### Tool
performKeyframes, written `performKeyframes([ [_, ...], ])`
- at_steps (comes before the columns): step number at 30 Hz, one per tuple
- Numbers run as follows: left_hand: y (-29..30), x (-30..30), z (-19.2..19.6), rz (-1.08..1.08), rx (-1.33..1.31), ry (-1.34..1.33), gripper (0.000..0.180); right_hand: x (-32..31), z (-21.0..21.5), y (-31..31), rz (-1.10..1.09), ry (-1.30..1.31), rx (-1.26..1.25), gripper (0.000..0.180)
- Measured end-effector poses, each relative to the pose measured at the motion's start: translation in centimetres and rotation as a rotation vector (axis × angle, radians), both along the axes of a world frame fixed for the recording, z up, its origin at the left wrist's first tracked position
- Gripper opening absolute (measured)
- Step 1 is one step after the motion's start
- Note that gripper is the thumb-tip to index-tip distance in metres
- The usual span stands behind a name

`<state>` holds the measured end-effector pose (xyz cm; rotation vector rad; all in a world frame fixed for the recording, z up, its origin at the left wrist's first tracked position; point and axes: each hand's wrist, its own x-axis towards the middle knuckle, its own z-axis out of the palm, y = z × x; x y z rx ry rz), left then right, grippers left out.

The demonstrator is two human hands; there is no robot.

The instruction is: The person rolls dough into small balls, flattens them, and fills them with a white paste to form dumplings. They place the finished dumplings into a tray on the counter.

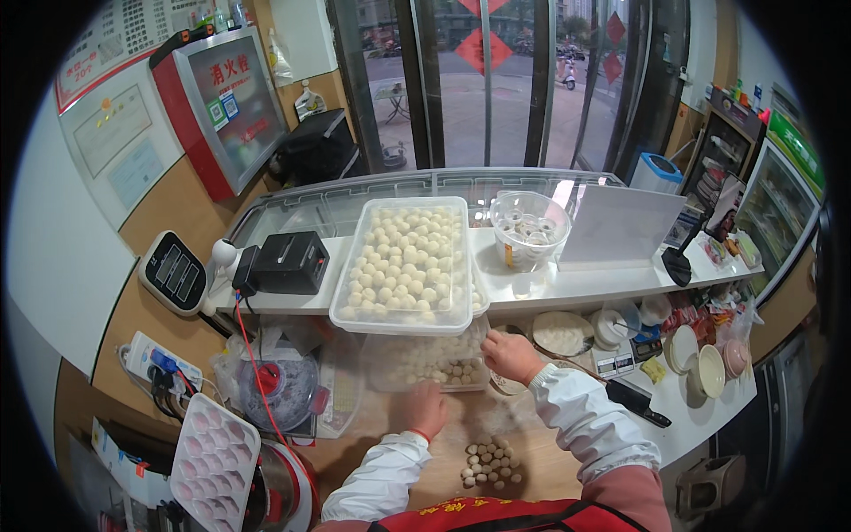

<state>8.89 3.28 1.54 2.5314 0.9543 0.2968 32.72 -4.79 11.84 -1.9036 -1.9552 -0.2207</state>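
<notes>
My left hand (424,408) is low at the front edge of a clear plastic tray (377,379) that holds pale dough balls. Its fingers are blurred and partly hidden. At the tray's right side, my right hand (512,356) has its fingers curled together over a round dish (505,386); whatever they may pinch is hidden. A small pile of dough balls (490,462) lies on the wooden board (372,457) close to my body. Above, on the white shelf (523,297), a translucent tray (403,324) is full of round dough balls and overhangs the lower tray.
A cleaver (631,401) with a black handle lies at the right, beside a kitchen scale (613,361) and stacked bowls (709,372). A clear tub (530,232) and black printer (291,262) flank the upper tray. A red cable (259,363) hangs at the left near an egg tray (215,461).
</notes>
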Motion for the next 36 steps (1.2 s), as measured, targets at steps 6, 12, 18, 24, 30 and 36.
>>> performKeyframes([
  [6, 1.1, -0.4, -0.3, -0.073, 0.304, -0.171, 0.015, -0.3, 0.8, 1.3, -0.145, -0.071, 0.324, 0.012],
  [12, 1.0, -1.0, -0.7, -0.050, 0.210, -0.077, 0.018, 0.0, 0.5, 2.1, -0.162, -0.061, 0.348, 0.014],
  [18, 1.1, -0.4, -0.5, -0.031, 0.245, -0.014, 0.010, 0.7, -0.4, 3.8, -0.266, -0.008, 0.355, 0.013],
  [24, 0.5, -1.4, -1.0, -0.049, 0.220, -0.120, 0.011, 0.3, -1.9, 4.3, -0.406, 0.050, 0.071, 0.004],
  [30, -0.8, -2.7, -0.2, -0.036, 0.194, -0.295, 0.019, -0.9, -2.6, 2.5, -0.526, 0.356, 0.241, 0.028],
  [36, -3.7, -6.2, -1.6, 0.116, -0.052, -0.361, 0.025, -1.5, -7.4, -7.2, -0.624, 0.663, -0.018, 0.032],
])
